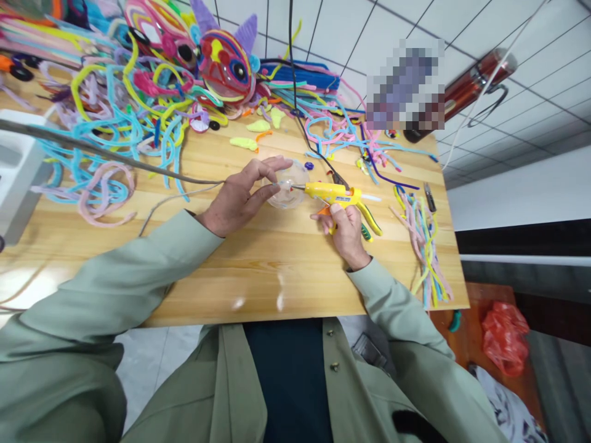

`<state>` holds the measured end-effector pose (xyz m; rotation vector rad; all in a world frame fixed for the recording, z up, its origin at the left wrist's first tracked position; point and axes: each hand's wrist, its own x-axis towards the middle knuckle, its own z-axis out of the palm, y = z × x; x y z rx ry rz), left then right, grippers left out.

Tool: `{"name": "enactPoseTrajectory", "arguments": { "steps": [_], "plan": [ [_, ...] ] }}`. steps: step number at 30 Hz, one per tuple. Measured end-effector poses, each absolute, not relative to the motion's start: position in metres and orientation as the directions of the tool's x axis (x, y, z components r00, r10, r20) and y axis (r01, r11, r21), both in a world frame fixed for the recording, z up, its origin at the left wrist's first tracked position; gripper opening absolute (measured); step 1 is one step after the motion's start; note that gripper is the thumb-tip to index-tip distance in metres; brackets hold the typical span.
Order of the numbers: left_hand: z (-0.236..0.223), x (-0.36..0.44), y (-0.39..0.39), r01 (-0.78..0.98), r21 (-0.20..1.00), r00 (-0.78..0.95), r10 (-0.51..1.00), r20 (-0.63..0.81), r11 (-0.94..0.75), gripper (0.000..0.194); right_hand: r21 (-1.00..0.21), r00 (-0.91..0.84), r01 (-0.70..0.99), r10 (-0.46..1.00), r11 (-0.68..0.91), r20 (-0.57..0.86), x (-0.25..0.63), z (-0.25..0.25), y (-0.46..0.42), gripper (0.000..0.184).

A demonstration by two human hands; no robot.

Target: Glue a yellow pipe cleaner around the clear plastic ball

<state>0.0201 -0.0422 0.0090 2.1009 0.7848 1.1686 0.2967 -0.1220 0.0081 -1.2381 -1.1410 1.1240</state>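
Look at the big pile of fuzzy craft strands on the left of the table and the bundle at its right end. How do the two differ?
The left pile spreads widely; the right bundle is much smaller. Strands in the left pile curl and loop over one another, while those in the right bundle run mostly lengthwise. Both mix blue, yellow and pink, and both lie on the wooden table.

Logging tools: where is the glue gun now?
Head view, right of centre: the yellow glue gun is in the right hand, nozzle at the clear dish.
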Motion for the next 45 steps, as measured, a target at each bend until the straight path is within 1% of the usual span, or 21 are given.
{"name": "enactPoseTrajectory", "arguments": {
  "steps": [3, 6, 11, 18, 22, 26, 29, 34, 38, 42, 45],
  "plan": [
    [0.012, 0.019, -0.044, 0.203, 0.749, 0.432, 0.744, 0.510, -0.631, 0.041, -0.995, 0.118, -0.104, 0.993, 0.007, -0.006, 0.295, 0.005, -0.121, 0.080],
    [0.013, 0.021, -0.047, 0.200, 0.726, 0.418, 0.727, 0.544, -0.658, 0.042, -0.992, 0.129, -0.128, 0.992, 0.009, -0.008, 0.295, 0.002, -0.120, 0.080],
    [0.011, 0.031, -0.051, 0.257, 0.651, 0.390, 0.693, 0.606, -0.714, 0.044, -0.986, 0.132, -0.166, 0.991, 0.007, -0.015, 0.293, 0.000, -0.119, 0.081],
    [0.008, 0.032, -0.047, 0.306, 0.596, 0.326, 0.669, 0.667, -0.743, 0.023, -0.976, 0.157, -0.217, 0.987, -0.002, -0.037, 0.291, 0.001, -0.118, 0.079],
    [0.011, 0.031, -0.047, 0.318, 0.620, 0.299, 0.696, 0.653, -0.717, 0.023, -0.979, 0.132, -0.202, 0.991, -0.008, -0.036, 0.291, 0.001, -0.118, 0.078],
    [0.014, 0.031, -0.049, 0.325, 0.672, 0.305, 0.746, 0.591, -0.665, 0.031, -0.982, 0.132, -0.190, 0.991, -0.001, -0.026, 0.291, 0.002, -0.118, 0.080],
    [0.015, 0.031, -0.048, 0.301, 0.728, 0.281, 0.787, 0.549, -0.616, 0.039, -0.982, 0.132, -0.190, 0.991, 0.010, -0.015, 0.290, 0.003, -0.118, 0.080],
    [0.012, 0.029, -0.044, 0.271, 0.793, 0.233, 0.837, 0.496, -0.545, 0.046, -0.983, 0.146, -0.185, 0.989, 0.005, -0.022, 0.291, 0.000, -0.118, 0.077],
    [0.006, 0.030, -0.042, 0.250, 0.809, 0.190, 0.847, 0.497, -0.531, 0.052, -0.984, 0.145, -0.177, 0.989, -0.001, -0.028, 0.291, -0.001, -0.118, 0.079],
    [0.002, 0.030, -0.041, 0.234, 0.813, 0.171, 0.845, 0.506, -0.534, 0.052, -0.983, 0.147, -0.181, 0.989, 0.005, -0.023, 0.290, 0.000, -0.118, 0.080],
    [0.002, 0.030, -0.042, 0.236, 0.810, 0.188, 0.843, 0.504, -0.537, 0.049, -0.985, 0.146, -0.174, 0.989, 0.007, -0.018, 0.290, 0.000, -0.117, 0.079]
  ]
}}
